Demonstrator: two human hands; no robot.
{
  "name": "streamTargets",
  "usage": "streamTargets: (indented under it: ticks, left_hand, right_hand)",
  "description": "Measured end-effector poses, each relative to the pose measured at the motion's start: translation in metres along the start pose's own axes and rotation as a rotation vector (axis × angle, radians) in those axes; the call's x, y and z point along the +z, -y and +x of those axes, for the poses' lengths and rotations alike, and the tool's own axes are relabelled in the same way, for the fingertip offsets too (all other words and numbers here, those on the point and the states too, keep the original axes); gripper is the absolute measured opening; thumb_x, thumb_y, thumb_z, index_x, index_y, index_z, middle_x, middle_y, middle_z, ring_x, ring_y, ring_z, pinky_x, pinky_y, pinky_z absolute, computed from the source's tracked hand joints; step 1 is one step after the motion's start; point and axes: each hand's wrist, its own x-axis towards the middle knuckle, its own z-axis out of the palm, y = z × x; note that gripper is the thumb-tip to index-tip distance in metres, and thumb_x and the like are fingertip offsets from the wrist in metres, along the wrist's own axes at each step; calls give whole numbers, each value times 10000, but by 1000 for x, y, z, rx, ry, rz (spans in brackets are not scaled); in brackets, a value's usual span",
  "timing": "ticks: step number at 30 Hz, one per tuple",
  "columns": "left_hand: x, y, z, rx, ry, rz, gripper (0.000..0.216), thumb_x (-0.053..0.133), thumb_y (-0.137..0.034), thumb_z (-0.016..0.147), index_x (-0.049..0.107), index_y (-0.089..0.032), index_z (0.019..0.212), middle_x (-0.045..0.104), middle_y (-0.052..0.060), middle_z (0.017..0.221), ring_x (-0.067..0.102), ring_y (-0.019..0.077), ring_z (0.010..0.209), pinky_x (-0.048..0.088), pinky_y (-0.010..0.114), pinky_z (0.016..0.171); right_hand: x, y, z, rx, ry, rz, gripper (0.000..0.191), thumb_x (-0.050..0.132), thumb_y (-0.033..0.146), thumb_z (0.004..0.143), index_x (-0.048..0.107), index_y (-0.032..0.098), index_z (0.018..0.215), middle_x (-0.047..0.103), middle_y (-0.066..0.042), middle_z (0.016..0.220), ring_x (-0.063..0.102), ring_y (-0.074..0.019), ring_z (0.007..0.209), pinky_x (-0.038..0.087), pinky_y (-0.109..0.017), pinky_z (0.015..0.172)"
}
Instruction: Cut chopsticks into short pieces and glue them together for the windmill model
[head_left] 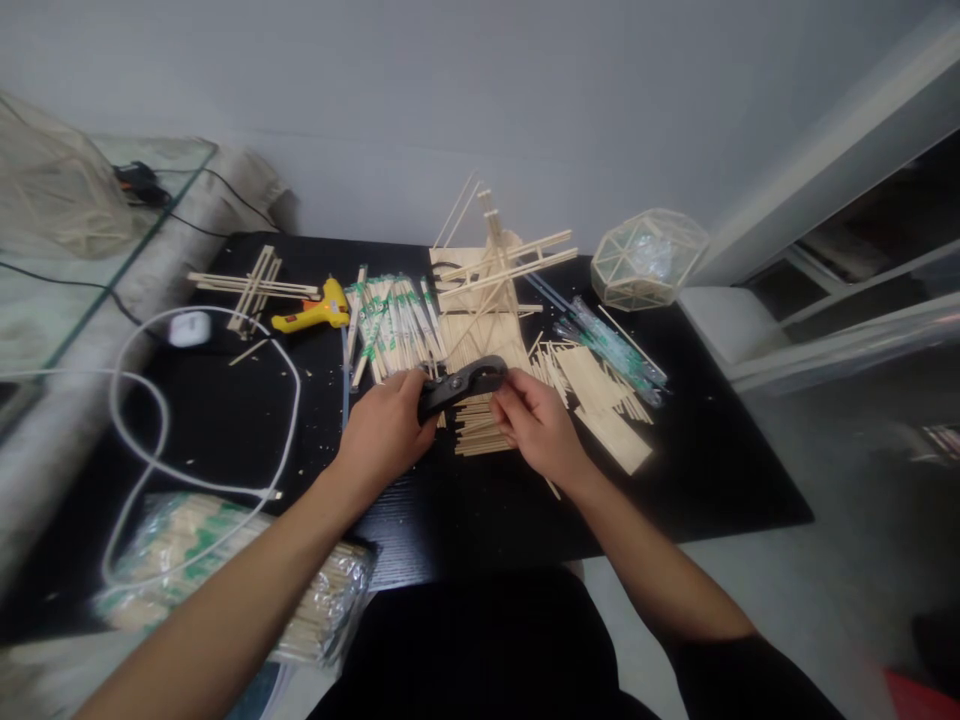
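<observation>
the left hand [390, 420] is closed round the handles of a black cutter [450, 388], held above the middle of the black table [712, 460], nearer its near edge than its far one. the right hand [541, 425] is pinched narrow at the cutter's head. a stick end [553, 489] pokes out below it, but i cannot tell whether that stick is in the pinch.

under the cutter lies a pile of sticks [484, 432]; behind it a wooden frame [504, 262] stands towards the far edge. a yellow glue gun [332, 308] lies left of the wrapped chopsticks [394, 325], and a white cable [291, 440] loops near the left edge.

the main risk, i judge, is to the right fingertips, so close to the blades: a slip or a hasty squeeze could nip them. a cut piece could fly off or get lost in the pile, and a careless left forearm could snag the cable.
</observation>
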Motion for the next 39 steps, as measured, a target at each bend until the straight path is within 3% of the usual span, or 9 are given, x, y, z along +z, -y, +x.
streamTargets:
  ticks: [24, 31, 39]
  left_hand:
    - [-1, -5, -2, -20, 32, 94, 128, 520, -269, 917, 540, -189, 1014, 700, 102, 915, 696, 273, 824, 435, 346, 634]
    - [-3, -7, -3, -70, 95, 127, 96, 509, -275, 928, 546, -197, 971, 722, 88, 878, 699, 259, 740, 394, 343, 590]
    - [-1, -6, -2, -2, 43, 82, 131, 528, -272, 926, 548, -175, 1011, 702, 113, 969, 696, 281, 864, 456, 351, 657]
  right_hand:
    - [-3, 2, -1, -36, -35, -92, 385, 593, 490, 985, 497, 223, 724, 481, 44, 625, 389, -83, 492, 293, -240, 436]
    - [-1, 1, -1, -46, -47, -123, 382, 592, 501, 978, 510, 226, 726, 494, 38, 625, 412, -90, 497, 311, -246, 449]
    - [-3, 1, -2, -53, -45, -135, 354, 585, 443, 986, 504, 222, 722, 502, 38, 630, 427, -92, 516, 321, -246, 472]
